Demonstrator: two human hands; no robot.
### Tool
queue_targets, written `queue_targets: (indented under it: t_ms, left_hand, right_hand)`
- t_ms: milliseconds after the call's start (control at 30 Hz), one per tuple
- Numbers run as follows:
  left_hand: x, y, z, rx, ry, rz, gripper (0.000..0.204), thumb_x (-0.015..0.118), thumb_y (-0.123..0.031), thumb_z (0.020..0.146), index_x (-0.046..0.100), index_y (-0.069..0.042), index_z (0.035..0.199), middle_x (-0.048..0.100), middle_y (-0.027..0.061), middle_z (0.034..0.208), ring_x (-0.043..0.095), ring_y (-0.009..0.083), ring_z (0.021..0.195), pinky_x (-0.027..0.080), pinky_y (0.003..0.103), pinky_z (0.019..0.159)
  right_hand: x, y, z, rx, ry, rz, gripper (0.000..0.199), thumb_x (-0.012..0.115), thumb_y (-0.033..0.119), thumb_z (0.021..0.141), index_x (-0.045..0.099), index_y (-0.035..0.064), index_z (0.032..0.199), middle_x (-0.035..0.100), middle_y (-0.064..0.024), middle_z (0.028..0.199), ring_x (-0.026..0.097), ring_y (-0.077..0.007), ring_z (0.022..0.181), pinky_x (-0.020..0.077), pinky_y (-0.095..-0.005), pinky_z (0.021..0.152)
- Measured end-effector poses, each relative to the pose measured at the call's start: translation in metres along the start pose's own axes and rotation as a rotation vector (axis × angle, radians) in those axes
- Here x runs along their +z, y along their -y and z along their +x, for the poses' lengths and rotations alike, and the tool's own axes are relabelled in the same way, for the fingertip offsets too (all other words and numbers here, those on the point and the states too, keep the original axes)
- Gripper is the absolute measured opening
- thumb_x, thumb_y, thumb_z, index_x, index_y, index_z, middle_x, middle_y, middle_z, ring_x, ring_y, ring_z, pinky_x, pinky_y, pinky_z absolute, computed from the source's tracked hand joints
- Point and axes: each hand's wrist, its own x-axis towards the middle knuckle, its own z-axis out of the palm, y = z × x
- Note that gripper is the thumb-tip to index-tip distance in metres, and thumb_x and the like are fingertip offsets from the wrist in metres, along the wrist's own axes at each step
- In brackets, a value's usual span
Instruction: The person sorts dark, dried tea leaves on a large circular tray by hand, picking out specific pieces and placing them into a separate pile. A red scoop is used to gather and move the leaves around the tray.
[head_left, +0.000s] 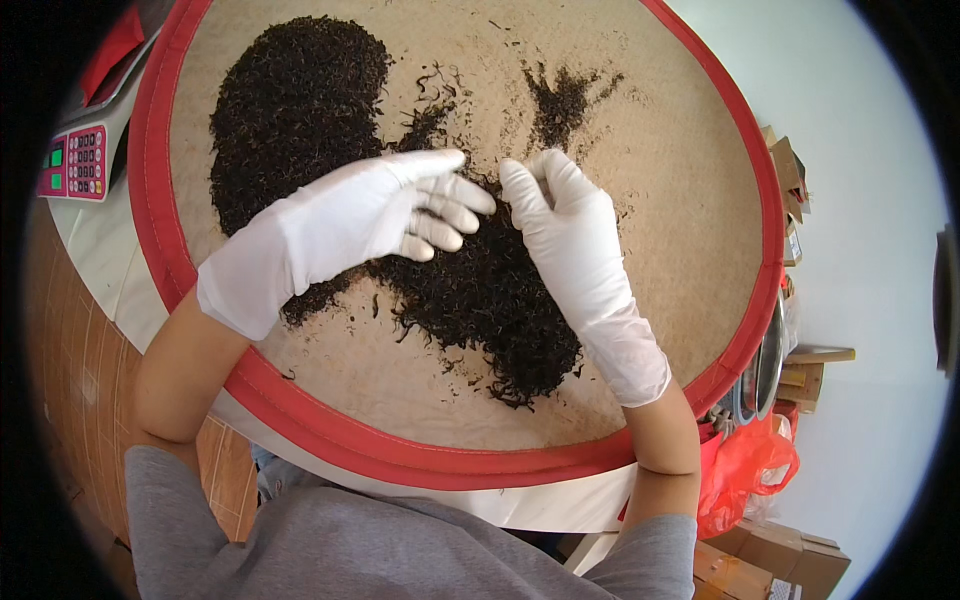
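A large round woven tray (pixel 660 190) with a red rim holds dark loose tea leaves (pixel 300 90), heaped at the upper left and spread toward the middle. My left hand (pixel 350 220), in a white glove, hovers over the leaves with fingers apart, pointing right. My right hand (pixel 570 240), also gloved in white, rests on the central patch of leaves (pixel 480 300), its fingers curled together at the tips; whether it pinches any leaf I cannot tell. A small separate clump of leaves (pixel 560 100) lies beyond my right hand.
A pink electronic scale (pixel 75 160) sits at the left beside the tray on a white table (pixel 110 270). A red plastic bag (pixel 745 470), metal bowls (pixel 765 365) and cardboard boxes (pixel 780 565) stand at the right. Brown tiled floor lies at the left.
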Motion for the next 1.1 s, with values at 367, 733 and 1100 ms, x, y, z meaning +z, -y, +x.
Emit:
queue_targets:
  t_ms: [367,733,1100]
  left_hand:
    - [0.008,0.003,-0.003,0.045,-0.057,0.222,0.032,0.055,-0.031,0.102,0.067,-0.001,0.102,0.058,-0.0046,0.077,0.049,0.0039,0.062,0.039,0.017,0.056]
    - [0.001,0.005,0.0,0.093,-0.08,0.256,0.045,0.044,-0.039,0.104,0.066,-0.002,0.115,0.064,0.0045,0.098,0.059,0.0104,0.079,0.049,0.025,0.075]
    - [-0.014,0.016,0.01,0.026,0.262,-0.476,0.058,0.033,-0.04,0.106,0.042,0.006,0.14,0.056,0.015,0.132,0.057,0.0248,0.118,0.043,0.04,0.107]
  right_hand:
    - [-0.003,-0.001,-0.002,-0.116,-0.096,-0.039,0.02,0.06,0.02,0.098,0.061,0.0038,0.086,0.06,-0.015,0.07,0.058,-0.0317,0.059,0.0487,-0.0376,0.056]
    - [-0.003,0.004,-0.003,-0.124,0.022,0.058,0.009,0.07,0.013,0.089,0.068,0.0052,0.087,0.062,-0.0073,0.075,0.061,-0.0171,0.066,0.0492,-0.0305,0.062]
    - [-0.006,0.013,-0.003,-0.274,-0.01,0.089,0.014,0.068,0.006,0.09,0.068,0.0038,0.104,0.064,-0.008,0.088,0.061,-0.0157,0.071,0.051,-0.0279,0.067]
